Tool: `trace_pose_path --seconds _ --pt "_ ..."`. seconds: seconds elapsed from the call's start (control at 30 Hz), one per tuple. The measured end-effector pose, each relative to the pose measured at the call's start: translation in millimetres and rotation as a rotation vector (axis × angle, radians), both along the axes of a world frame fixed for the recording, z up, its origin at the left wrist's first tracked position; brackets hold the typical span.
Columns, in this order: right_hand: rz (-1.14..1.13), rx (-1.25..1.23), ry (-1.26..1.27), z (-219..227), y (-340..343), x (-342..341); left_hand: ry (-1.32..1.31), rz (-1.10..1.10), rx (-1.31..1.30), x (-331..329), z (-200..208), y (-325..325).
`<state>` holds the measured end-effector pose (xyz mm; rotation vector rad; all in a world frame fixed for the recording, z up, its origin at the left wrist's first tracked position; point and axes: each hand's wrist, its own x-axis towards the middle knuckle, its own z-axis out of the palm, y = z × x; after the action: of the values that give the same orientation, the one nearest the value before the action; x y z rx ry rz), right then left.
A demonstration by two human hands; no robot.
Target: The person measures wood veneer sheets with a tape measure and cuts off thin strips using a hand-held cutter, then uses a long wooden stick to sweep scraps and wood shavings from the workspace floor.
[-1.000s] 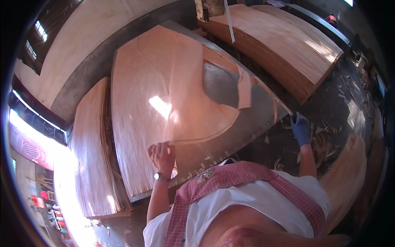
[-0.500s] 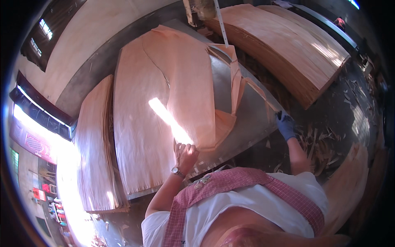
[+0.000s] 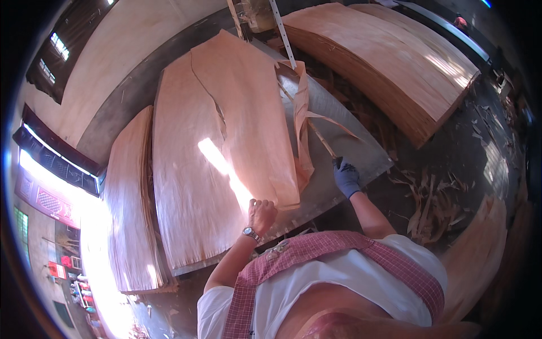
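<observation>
A large thin sheet of wood veneer [image 3: 257,124] lies across a metal-topped table [image 3: 361,152], with a long split running down its far middle. My left hand [image 3: 263,214], bare with a wristwatch, is closed at the sheet's near edge and appears to grip it; the fingertips are hidden. In a blue-grey glove, my right hand [image 3: 347,178] is closed round one end of a thin stick [image 3: 322,138]. The stick slants away to the far left, passing a loose, creased veneer strip [image 3: 302,107] along the sheet's right edge. Beneath the top sheet lies another broad veneer sheet [image 3: 186,186].
A tall veneer stack [image 3: 378,62] stands at the far right, and another stack [image 3: 132,198] on the left. Veneer scraps [image 3: 432,203] litter the floor to the right. A perforated metal upright [image 3: 282,34] rises beyond the table. More veneer [image 3: 477,254] leans at the near right.
My right hand has moved left with the stick, toward the sheet. The loose strip has shifted left against the sheet's edge. My left hand has moved slightly right and stays closed.
</observation>
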<state>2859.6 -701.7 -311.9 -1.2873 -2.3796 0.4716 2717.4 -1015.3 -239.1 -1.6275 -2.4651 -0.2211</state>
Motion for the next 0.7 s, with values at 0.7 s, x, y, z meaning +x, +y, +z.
trace_pose_path --seconds 0.7 --pt "-0.085 -0.039 0.066 -18.0 -48.3 8.0 -0.025 -0.064 -0.018 -3.1 -24.7 3.5"
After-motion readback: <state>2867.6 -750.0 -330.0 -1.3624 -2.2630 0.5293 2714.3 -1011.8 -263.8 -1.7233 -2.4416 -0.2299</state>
